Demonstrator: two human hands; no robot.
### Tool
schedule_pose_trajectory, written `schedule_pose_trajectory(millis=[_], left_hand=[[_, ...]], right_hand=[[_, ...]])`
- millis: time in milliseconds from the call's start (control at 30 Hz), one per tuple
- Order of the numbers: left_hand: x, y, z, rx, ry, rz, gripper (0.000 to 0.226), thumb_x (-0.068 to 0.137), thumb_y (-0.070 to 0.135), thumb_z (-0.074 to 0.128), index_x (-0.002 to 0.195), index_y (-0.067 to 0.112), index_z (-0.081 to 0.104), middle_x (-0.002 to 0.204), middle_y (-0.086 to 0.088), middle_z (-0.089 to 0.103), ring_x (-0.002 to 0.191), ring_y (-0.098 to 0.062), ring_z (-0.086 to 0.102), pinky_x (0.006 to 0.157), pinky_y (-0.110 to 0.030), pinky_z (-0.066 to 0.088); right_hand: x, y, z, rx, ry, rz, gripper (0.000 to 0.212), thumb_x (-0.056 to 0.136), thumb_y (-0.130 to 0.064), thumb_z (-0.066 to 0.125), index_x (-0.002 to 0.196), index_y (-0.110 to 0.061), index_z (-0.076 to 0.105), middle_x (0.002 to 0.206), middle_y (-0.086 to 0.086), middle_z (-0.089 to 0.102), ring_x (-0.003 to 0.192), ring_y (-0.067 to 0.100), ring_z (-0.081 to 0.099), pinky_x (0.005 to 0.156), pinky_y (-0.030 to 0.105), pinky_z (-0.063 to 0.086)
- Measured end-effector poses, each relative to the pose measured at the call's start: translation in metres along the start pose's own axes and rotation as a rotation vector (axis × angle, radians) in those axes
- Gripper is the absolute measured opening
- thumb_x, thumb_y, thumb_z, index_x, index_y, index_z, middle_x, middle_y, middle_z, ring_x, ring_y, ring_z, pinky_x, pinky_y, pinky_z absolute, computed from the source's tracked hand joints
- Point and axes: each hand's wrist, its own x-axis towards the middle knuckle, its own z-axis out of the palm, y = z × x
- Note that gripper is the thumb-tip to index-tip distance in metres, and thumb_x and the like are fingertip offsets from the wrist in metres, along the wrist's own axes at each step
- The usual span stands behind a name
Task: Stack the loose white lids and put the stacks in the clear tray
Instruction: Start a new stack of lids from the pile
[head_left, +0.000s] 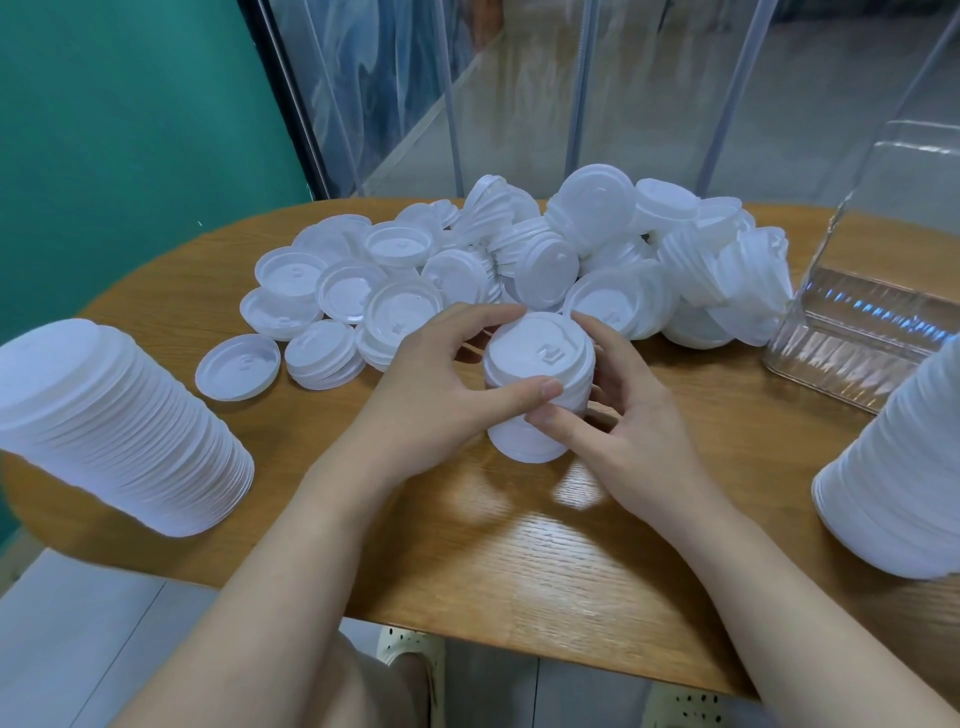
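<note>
Both hands hold a short stack of white round plastic lids (537, 395) that stands near the middle of the oval wooden table (519, 561), a little back from its near edge. The left hand (436, 395) curls round the stack's left side, thumb across the front; the right hand (618, 431) wraps the right side, its thumb touching the lower lids. Neither grip is wide: the fingers close on the stack itself.

The stack's long axis runs nearly upright, leaning slightly toward the near edge, embossed top facing up. The heap of loose white lids (498, 260) lies just behind it, toward the far edge, within short reach of either hand. The clear ribbed plastic tray (852, 358) sits by the right edge, so the right hand is the nearer one for carrying the stack across, I judge.

Two tall finished stacks of white lids also stand on the table: one at the left edge (119, 431), one at the right edge (898, 478), nearer than the tray.
</note>
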Motion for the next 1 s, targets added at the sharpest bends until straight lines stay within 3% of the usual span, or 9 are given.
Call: schedule_pose_trajectory(millis=[167,267,367,467,567,700,1000], left_hand=[[0.003,-0.009,-0.005,-0.003,-0.028,0.044,0.054,0.083,0.056,0.077,0.131,0.033,0.067,0.120,0.021,0.065,0.113,0.005,0.058,0.093,-0.008,0.042],[0.010,-0.034,-0.015,0.229,0.124,0.130,0.036,0.099,0.044,0.062,0.127,0.022,0.069,0.122,0.010,0.064,0.117,-0.004,0.054,0.101,-0.020,0.041],[0.021,-0.059,-0.030,0.568,0.294,0.066,0.045,0.100,0.041,0.061,0.138,0.018,0.061,0.139,-0.003,0.054,0.131,-0.022,0.044,0.110,-0.035,0.033],[0.031,-0.073,-0.039,0.677,0.285,-0.121,0.069,0.096,0.058,0.059,0.152,0.021,0.045,0.154,-0.005,0.042,0.142,-0.027,0.034,0.117,-0.045,0.027],[0.037,-0.081,-0.036,0.713,0.204,-0.212,0.084,0.091,0.073,0.051,0.157,0.022,0.036,0.155,-0.004,0.043,0.142,-0.028,0.033,0.116,-0.045,0.024],[0.044,-0.082,-0.029,0.714,0.236,-0.214,0.092,0.086,0.078,0.056,0.155,0.020,0.038,0.153,-0.005,0.045,0.141,-0.029,0.036,0.116,-0.044,0.022],[0.044,-0.074,-0.027,0.641,0.354,-0.180,0.085,0.088,0.072,0.060,0.153,0.021,0.040,0.149,-0.004,0.047,0.137,-0.027,0.036,0.113,-0.042,0.025]], right_hand=[[0.000,0.003,-0.001,-0.029,-0.011,0.002,0.072,0.080,-0.039,0.086,0.142,-0.042,0.050,0.128,-0.026,0.066,0.123,0.001,0.062,0.098,0.026,0.051],[0.000,0.004,-0.003,-0.048,-0.014,0.008,0.070,0.079,-0.038,0.082,0.141,-0.044,0.049,0.128,-0.030,0.064,0.123,-0.002,0.060,0.098,0.024,0.050],[0.001,0.004,-0.004,-0.058,-0.023,0.020,0.072,0.078,-0.042,0.082,0.142,-0.044,0.049,0.128,-0.031,0.063,0.123,-0.005,0.059,0.098,0.023,0.049],[0.000,0.002,-0.004,-0.061,-0.022,0.028,0.072,0.076,-0.046,0.082,0.140,-0.050,0.048,0.129,-0.032,0.062,0.124,-0.005,0.058,0.100,0.026,0.048],[0.000,0.001,-0.004,-0.068,-0.022,0.037,0.069,0.077,-0.045,0.081,0.135,-0.056,0.047,0.129,-0.034,0.061,0.125,-0.006,0.057,0.099,0.024,0.047],[0.000,-0.002,-0.004,-0.071,-0.025,0.043,0.071,0.078,-0.050,0.084,0.139,-0.049,0.048,0.130,-0.031,0.062,0.125,-0.006,0.057,0.098,0.023,0.048],[-0.001,-0.003,-0.004,-0.073,-0.026,0.048,0.072,0.075,-0.051,0.081,0.139,-0.050,0.048,0.129,-0.032,0.061,0.125,-0.007,0.057,0.096,0.018,0.047]])
